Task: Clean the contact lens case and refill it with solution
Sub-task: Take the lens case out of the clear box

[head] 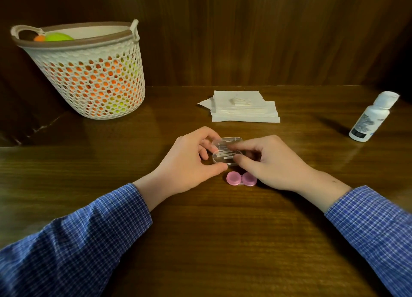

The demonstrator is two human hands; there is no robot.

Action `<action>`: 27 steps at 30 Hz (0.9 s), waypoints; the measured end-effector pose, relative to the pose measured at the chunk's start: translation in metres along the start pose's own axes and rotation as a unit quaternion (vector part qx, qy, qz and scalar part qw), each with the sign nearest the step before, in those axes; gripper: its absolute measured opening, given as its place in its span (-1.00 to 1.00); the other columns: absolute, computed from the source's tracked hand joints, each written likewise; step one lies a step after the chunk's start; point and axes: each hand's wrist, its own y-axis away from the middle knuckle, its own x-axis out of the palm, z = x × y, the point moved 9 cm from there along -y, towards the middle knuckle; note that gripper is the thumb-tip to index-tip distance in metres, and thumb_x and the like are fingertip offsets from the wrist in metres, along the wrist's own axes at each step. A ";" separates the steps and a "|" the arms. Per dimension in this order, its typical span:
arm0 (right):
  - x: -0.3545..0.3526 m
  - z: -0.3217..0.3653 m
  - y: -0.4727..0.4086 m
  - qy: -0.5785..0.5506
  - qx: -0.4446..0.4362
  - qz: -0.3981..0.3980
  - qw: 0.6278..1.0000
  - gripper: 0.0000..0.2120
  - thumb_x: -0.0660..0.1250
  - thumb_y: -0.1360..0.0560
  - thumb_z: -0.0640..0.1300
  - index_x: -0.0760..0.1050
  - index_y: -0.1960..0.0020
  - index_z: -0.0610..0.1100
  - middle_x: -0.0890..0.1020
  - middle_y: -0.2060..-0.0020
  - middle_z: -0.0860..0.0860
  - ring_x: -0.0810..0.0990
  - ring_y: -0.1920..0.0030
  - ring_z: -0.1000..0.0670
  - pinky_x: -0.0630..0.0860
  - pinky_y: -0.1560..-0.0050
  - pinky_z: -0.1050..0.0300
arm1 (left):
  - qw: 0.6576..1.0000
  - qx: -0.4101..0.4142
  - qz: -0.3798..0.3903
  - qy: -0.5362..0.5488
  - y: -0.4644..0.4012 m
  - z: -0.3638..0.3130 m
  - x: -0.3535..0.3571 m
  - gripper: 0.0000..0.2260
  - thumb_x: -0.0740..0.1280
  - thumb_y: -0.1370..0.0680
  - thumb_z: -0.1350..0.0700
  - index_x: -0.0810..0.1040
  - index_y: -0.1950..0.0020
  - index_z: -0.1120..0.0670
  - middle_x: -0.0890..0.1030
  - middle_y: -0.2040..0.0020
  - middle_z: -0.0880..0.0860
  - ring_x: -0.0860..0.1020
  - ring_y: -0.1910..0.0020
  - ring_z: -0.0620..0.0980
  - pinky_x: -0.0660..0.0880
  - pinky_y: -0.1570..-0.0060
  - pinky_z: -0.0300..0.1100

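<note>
Plainly, you are at the start of the job. The pink contact lens case point(241, 179) lies on the worktop point(200, 241) just in front of your hands, both round caps screwed on; nothing shows it has been opened, wiped or filled.

Your left hand point(191, 160) and right hand point(274, 162) are both on a small clear plastic box point(226, 152), held just behind the lens case. The left fingers point(206, 150) curl round its left end, thumb at the near corner. The right thumb and forefinger pinch its near right edge and lid. White pieces show through the lid; what they are cannot be told. Whether the box is being opened or closed cannot be told either.

Supplies noted, none in use:
- The white solution bottle point(371, 118) stands well apart at the far right, cap on.
- A stack of white tissues point(245, 107) lies behind the box, with what look like a few thin sticks on top.
- A perforated white basket point(93, 73) holding orange and green items sits at the far left.

Judgement: all steps remain. You have yet to uncap both wells, clean and dry them, fetch the bottle, refill each side and recap.
</note>
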 end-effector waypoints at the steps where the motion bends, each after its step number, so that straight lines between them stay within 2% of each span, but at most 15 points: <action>1: 0.001 0.001 -0.001 0.009 -0.001 0.002 1.000 -0.69 0.32 -0.62 -0.01 0.57 -0.33 0.22 0.71 0.27 0.16 0.64 0.29 0.14 0.46 0.33 0.32 | 1.000 0.000 0.000 0.000 0.000 0.001 0.000 -0.56 0.59 -0.43 0.00 0.52 -0.23 -0.16 0.63 -0.01 -0.18 0.58 0.07 -0.22 0.52 0.19 -0.42; 5: 0.003 0.001 -0.002 0.029 0.004 0.003 1.000 -0.72 0.30 -0.63 -0.01 0.59 -0.30 0.21 0.73 0.19 0.22 0.64 0.27 0.21 0.46 0.37 0.34 | 1.000 0.001 0.001 0.003 0.000 0.001 0.001 -0.57 0.59 -0.43 0.00 0.51 -0.21 -0.19 0.63 0.00 -0.19 0.58 0.06 -0.23 0.52 0.19 -0.44; 8: 0.002 0.000 -0.001 0.013 0.011 -0.002 1.000 -0.75 0.32 -0.62 -0.03 0.64 -0.24 0.17 0.74 0.10 0.23 0.67 0.20 0.18 0.65 0.20 0.18 | 1.000 -0.001 0.000 -0.001 0.000 0.002 0.001 -0.58 0.59 -0.43 0.00 0.51 -0.22 -0.19 0.63 -0.01 -0.19 0.58 0.07 -0.22 0.52 0.20 -0.43; 11: 0.001 -0.002 -0.001 -0.006 0.018 -0.009 1.000 -0.79 0.36 -0.61 -0.05 0.68 -0.17 0.14 0.74 0.05 0.22 0.68 0.13 0.19 0.68 0.08 0.13 | 1.000 -0.002 0.000 -0.003 -0.001 0.002 0.001 -0.57 0.59 -0.43 -0.01 0.50 -0.21 -0.20 0.62 -0.01 -0.19 0.58 0.07 -0.23 0.52 0.21 -0.42; 18: 0.002 -0.002 -0.001 -0.046 0.023 0.000 0.999 -0.85 0.40 -0.57 -0.04 0.72 -0.07 0.13 0.74 0.16 0.22 0.68 0.12 0.18 0.67 0.03 0.09 | 1.000 0.001 -0.002 -0.001 -0.001 0.001 0.001 -0.58 0.59 -0.43 -0.01 0.52 -0.20 -0.18 0.62 0.01 -0.18 0.57 0.10 -0.23 0.52 0.21 -0.43; 24: 0.004 -0.003 -0.001 -0.077 0.025 0.012 0.997 -0.88 0.42 -0.56 -0.02 0.73 0.03 0.17 0.74 0.26 0.17 0.69 0.18 0.15 0.60 0.10 0.24 | 1.000 0.000 0.000 -0.003 0.000 0.001 0.001 -0.58 0.60 -0.42 -0.01 0.51 -0.19 -0.20 0.62 0.00 -0.18 0.58 0.10 -0.23 0.51 0.23 -0.42; 27: 0.005 -0.003 -0.005 -0.068 0.035 0.007 0.997 -0.90 0.44 -0.55 0.00 0.73 0.07 0.14 0.73 0.27 0.15 0.68 0.20 0.14 0.62 0.10 0.18 | 1.000 -0.003 0.000 -0.009 0.000 0.002 0.001 -0.59 0.59 -0.42 -0.02 0.51 -0.18 -0.21 0.63 0.01 -0.19 0.58 0.09 -0.21 0.50 0.21 -0.39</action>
